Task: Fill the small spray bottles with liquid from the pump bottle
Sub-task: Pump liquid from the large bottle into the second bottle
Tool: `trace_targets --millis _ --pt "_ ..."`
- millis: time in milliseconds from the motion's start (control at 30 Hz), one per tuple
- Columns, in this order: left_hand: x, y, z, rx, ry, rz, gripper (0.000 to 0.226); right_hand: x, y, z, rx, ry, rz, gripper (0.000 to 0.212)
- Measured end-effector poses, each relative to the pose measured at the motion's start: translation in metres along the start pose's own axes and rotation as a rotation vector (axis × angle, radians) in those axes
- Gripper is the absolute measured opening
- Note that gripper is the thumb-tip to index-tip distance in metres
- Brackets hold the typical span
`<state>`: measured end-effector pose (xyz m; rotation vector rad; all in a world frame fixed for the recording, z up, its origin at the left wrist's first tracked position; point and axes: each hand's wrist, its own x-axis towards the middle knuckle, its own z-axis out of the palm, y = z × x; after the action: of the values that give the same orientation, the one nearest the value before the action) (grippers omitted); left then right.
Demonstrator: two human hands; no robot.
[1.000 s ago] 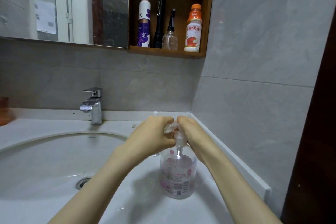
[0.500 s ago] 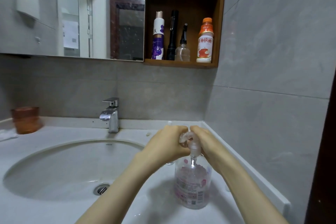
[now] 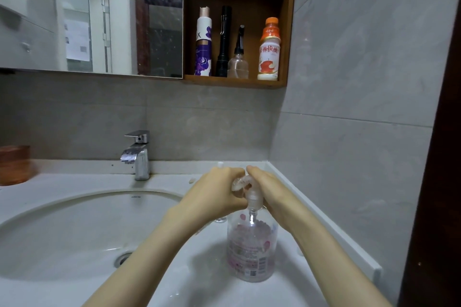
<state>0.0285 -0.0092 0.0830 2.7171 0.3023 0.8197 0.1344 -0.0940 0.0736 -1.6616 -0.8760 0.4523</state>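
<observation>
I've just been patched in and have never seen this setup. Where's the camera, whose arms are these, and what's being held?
There is no machine. One camera sits on a person's head, looking forward and down, so the two bare arms are theirs. They stand at a white sink, with a faucet behind the basin and a brown cup at far left. The clear pump bottle stands on the sink's rim at right. The right hand curls over its pump top. The left hand is curled by the nozzle, and what it holds is hidden. On the wall shelf stand a small spray bottle, a flashlight, a purple can and an orange drink.
</observation>
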Motion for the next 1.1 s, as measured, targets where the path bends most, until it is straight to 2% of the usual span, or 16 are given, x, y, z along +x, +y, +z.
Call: trace_targets --millis 333,433,467,633,800,933,1100 --pt "-0.002 0.001 0.005 -0.006 0.062 0.007 0.015 0.003 0.005 0.003 -0.027 0.053 -0.083 0.038" --pt "-0.001 -0.003 0.007 0.001 0.041 0.001 0.02 0.005 0.008 0.003 -0.029 0.08 -0.091 0.016" --pt "-0.001 -0.004 0.009 0.0 0.032 -0.002 0.021 0.005 0.01 0.003 -0.021 0.092 -0.081 0.015" --pt "-0.002 -0.004 0.008 -0.048 0.019 -0.01 0.013 -0.001 0.007 0.002 0.014 0.085 -0.03 0.02" --pt "-0.001 -0.001 0.002 -0.083 -0.018 -0.024 0.018 -0.003 -0.005 0.002 -0.006 0.042 0.053 0.045" --pt "0.0 -0.002 -0.001 -0.058 -0.035 -0.045 0.025 0.003 -0.021 -0.004 -0.159 0.067 -0.035 0.012" --pt "-0.002 -0.002 -0.004 -0.06 -0.062 -0.054 0.032 0.009 -0.051 -0.006 -0.396 0.066 -0.141 0.027"
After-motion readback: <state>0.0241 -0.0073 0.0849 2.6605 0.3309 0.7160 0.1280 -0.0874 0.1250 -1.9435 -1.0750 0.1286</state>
